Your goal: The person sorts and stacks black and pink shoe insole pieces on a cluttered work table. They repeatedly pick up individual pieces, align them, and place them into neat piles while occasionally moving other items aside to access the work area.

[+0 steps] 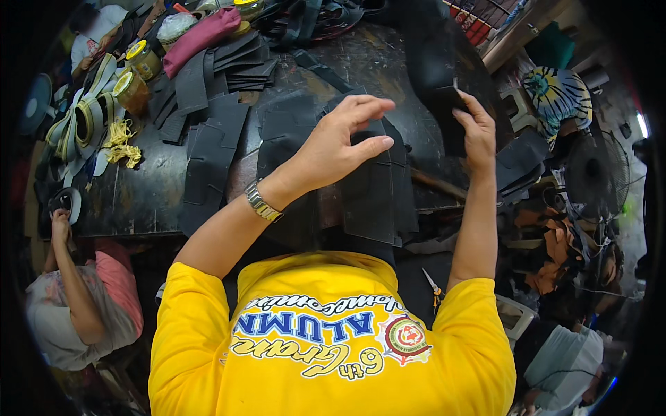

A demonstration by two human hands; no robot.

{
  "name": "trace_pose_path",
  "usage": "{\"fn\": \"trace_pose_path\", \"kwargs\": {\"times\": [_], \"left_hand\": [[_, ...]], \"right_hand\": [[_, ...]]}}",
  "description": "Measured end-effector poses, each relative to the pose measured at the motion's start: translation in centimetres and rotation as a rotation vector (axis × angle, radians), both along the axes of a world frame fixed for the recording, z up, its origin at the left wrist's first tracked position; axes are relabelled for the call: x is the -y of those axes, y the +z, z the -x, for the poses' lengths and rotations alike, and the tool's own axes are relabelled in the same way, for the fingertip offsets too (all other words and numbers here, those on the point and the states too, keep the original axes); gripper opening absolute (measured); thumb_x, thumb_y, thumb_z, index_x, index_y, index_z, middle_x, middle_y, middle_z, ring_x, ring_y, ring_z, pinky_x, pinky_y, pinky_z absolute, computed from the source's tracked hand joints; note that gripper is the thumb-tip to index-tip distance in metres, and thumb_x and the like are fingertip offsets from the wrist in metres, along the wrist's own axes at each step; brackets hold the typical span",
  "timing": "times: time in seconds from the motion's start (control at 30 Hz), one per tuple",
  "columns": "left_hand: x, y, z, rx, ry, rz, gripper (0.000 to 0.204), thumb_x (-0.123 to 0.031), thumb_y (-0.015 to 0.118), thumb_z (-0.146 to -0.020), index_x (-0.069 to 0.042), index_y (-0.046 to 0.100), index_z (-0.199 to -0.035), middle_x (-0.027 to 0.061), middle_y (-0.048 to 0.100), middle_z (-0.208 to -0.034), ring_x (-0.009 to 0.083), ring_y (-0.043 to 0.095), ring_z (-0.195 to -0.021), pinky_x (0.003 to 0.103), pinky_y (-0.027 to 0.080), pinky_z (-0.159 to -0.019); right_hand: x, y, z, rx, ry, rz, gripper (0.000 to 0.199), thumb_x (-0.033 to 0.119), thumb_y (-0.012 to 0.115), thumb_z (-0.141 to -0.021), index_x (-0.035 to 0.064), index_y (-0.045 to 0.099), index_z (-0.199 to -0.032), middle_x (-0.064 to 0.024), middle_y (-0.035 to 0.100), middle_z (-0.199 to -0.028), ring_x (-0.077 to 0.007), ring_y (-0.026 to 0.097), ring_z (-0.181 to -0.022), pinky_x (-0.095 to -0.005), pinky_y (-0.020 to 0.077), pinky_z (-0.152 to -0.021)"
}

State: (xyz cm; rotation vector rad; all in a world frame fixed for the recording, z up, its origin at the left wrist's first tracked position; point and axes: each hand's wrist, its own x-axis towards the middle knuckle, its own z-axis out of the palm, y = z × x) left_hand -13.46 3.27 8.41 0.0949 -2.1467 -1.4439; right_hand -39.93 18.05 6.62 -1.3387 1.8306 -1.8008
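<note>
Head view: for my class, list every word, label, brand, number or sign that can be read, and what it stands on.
Yellow shirt: large lettering and a number on the front, readable, but I don't copy printed text.
Round badge on it: ring text too small to read.
Red item, top right: pale lettering, too small to read surely.
Jar lids: markings too small.
White shirt, upper left: print blurred.

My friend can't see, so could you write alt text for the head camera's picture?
A person in a yellow shirt grips a black sheet in the right hand, the left hand open above black stacks on a dark table. Jars stand at the table's far left; parts of other people show near the edges.
</note>
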Motion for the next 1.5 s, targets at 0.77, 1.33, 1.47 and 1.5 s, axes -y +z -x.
{"fn": "trace_pose_path", "kwargs": {"times": [0.77, 1.33, 1.47, 1.5], "left_hand": [[-0.5, -1.7, -3.2, -0.080, -0.091, -1.009, 0.023, -0.014, 0.062, -0.099, -0.006, 0.063, -0.121, 0.0058, 0.068, -0.116, 0.0146, 0.064, -0.109, 0.034, 0.053, -0.095], [-2.1, 6.2, -12.8, 0.194, -0.346, 0.207, 0.052, -0.042, 0.076, -0.082, -0.003, 0.068, -0.116, 0.0110, 0.068, -0.088, 0.0302, 0.067, -0.076, 0.036, 0.054, -0.070], [-1.3, 4.8, -15.9, 0.068, -0.147, 0.128, 0.035, -0.029, 0.081, -0.079, -0.001, 0.073, -0.099, 0.0105, 0.066, -0.076, 0.0258, 0.065, -0.065, 0.032, 0.048, -0.056], [-0.8, 4.7, -17.2, 0.069, -0.097, 0.065, 0.031, -0.026, 0.082, -0.078, -0.001, 0.074, -0.095, 0.0109, 0.065, -0.075, 0.0255, 0.065, -0.065, 0.032, 0.047, -0.056]], "right_hand": [[0.4, 2.7, -11.4, 0.540, 0.397, -0.194, 0.054, -0.001, 0.069, -0.084, -0.0017, 0.051, -0.135, -0.0097, 0.062, -0.122, -0.0160, 0.063, -0.109, -0.0289, 0.0500, -0.096], [1.1, 9.4, -12.8, -0.242, 1.467, -0.380, 0.037, -0.003, 0.068, -0.084, -0.0052, 0.063, -0.121, -0.0202, 0.070, -0.109, -0.0335, 0.073, -0.091, -0.0344, 0.0560, -0.075], [0.7, 8.4, -14.9, -0.166, 0.948, -0.512, 0.041, 0.011, 0.072, -0.087, 0.0009, 0.060, -0.125, -0.0118, 0.067, -0.103, -0.0232, 0.069, -0.091, -0.0290, 0.0511, -0.081], [0.8, 7.6, -15.2, -0.125, 0.787, -0.493, 0.044, 0.014, 0.073, -0.086, 0.0009, 0.059, -0.126, -0.0098, 0.067, -0.103, -0.0197, 0.067, -0.092, -0.0278, 0.0501, -0.081]]}}
